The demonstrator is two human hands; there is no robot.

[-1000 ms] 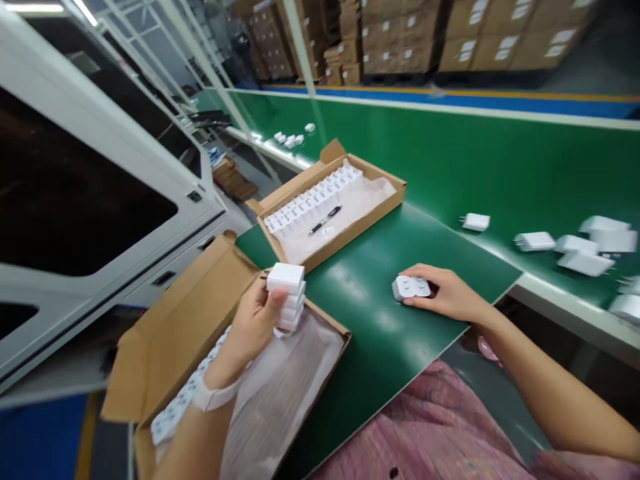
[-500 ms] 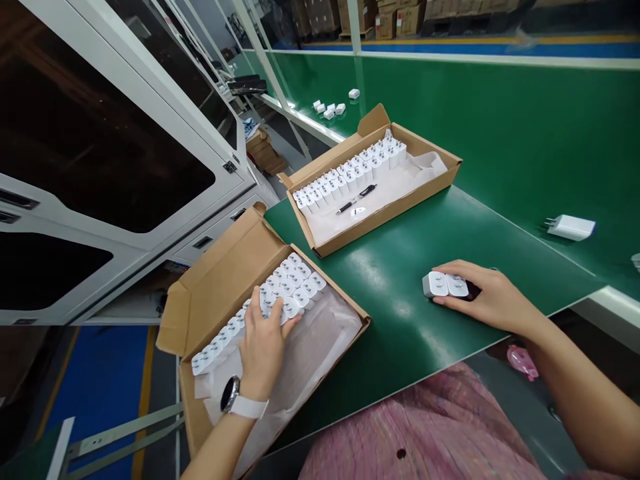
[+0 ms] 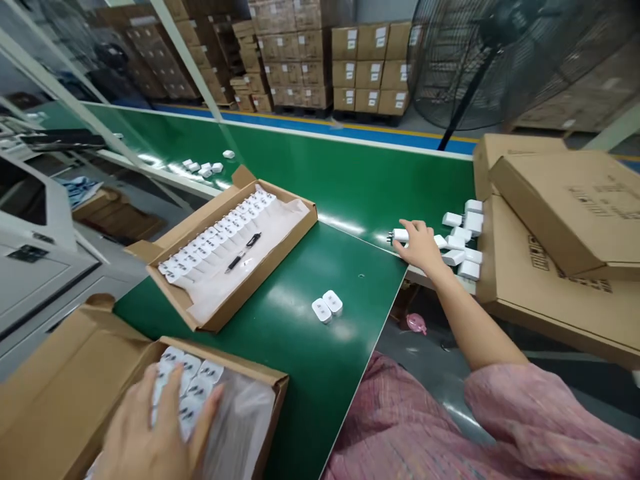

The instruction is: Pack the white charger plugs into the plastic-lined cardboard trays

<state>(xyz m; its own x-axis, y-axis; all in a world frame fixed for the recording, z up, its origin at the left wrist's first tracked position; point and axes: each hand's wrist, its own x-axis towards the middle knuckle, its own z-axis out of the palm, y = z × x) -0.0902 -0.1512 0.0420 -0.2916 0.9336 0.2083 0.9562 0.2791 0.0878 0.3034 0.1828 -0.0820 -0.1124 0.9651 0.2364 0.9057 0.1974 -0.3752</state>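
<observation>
My left hand (image 3: pixel 150 427) lies flat, fingers spread, on the rows of white chargers (image 3: pixel 193 380) packed in the near cardboard box (image 3: pixel 60 393). My right hand (image 3: pixel 419 245) is stretched out to the right, fingers resting on a white charger (image 3: pixel 400 235) at the edge of a pile of chargers (image 3: pixel 463 243) on the green conveyor belt (image 3: pixel 350 173). Two white chargers (image 3: pixel 327 307) stand alone on the green work table (image 3: pixel 300 333). A second open box (image 3: pixel 280 253) further back holds a row of chargers (image 3: pixel 215 230) and a black pen (image 3: pixel 243 252).
Large flat cardboard cartons (image 3: pixel 565 227) lie at the right, against the charger pile. A few loose chargers (image 3: pixel 203 167) sit further up the belt. A black floor fan (image 3: pixel 500 53) and stacked cartons (image 3: pixel 370 67) stand behind. A grey machine (image 3: pixel 30 240) is at the left.
My right hand has let go of the two chargers on the table and reached right to the pile on the belt. My left hand stays flat on the boxed chargers; the view swung right.
</observation>
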